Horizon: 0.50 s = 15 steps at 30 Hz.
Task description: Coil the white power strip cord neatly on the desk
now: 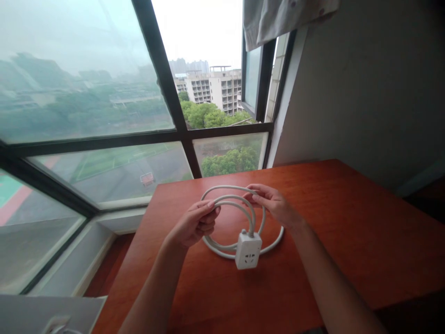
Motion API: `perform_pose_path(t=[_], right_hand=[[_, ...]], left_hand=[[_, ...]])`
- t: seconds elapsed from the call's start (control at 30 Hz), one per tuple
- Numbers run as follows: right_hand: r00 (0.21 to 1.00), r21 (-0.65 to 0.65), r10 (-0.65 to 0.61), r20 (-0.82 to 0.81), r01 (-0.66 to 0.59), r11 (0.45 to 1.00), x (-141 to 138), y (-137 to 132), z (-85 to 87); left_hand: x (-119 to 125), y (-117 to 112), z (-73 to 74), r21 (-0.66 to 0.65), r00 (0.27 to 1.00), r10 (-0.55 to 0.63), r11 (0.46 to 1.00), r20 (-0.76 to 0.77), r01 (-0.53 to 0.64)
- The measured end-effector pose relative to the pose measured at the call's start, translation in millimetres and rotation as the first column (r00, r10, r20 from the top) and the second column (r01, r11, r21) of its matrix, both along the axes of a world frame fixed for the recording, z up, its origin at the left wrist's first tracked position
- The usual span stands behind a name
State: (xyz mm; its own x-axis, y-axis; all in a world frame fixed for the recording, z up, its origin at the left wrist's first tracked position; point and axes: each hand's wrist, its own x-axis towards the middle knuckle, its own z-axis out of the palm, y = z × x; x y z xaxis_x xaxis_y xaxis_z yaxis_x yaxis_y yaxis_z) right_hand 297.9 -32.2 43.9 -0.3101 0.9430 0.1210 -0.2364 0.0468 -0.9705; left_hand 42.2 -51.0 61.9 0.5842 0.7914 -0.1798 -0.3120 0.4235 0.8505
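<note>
A white power cord (227,187) runs in several loose loops between my two hands above a reddish-brown wooden table (347,222). My left hand (198,222) is closed on the left side of the loops, thumb on top. On the right, my right hand (269,199) pinches a strand of the same cord between thumb and fingers. A white socket block (248,250) hangs from the cord in front of the loops, its outlet holes facing me. The lower loops reach down around the block; whether they touch the table I cannot tell.
Behind the table stands a dark-framed window (184,134), with one pane swung outward. Grey cloth (278,18) hangs at the top. A bare wall (347,93) rises at the right. The table's left edge drops off beside a white sill (93,241).
</note>
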Motion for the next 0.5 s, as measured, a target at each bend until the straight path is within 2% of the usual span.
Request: perform_pose_path(t=[0.17,0.33,0.5], right_hand=[[0.997,0.013,0.062,0.045,-0.063,0.998,-14,1,0.1],[0.984,-0.005,0.172,0.042,-0.172,0.985,-20,1,-2.1],[0.95,0.052,0.207,0.235,-0.225,0.973,-23,-1,4.3]], left_hand=[[0,4,-1.0,-0.011,0.999,0.01,1.0,-0.045,-0.01],[3,6,-2.7,0.008,0.993,0.069,0.998,-0.095,-0.069],[9,8,-7.6,0.065,0.98,0.141,0.989,-0.139,-0.133]])
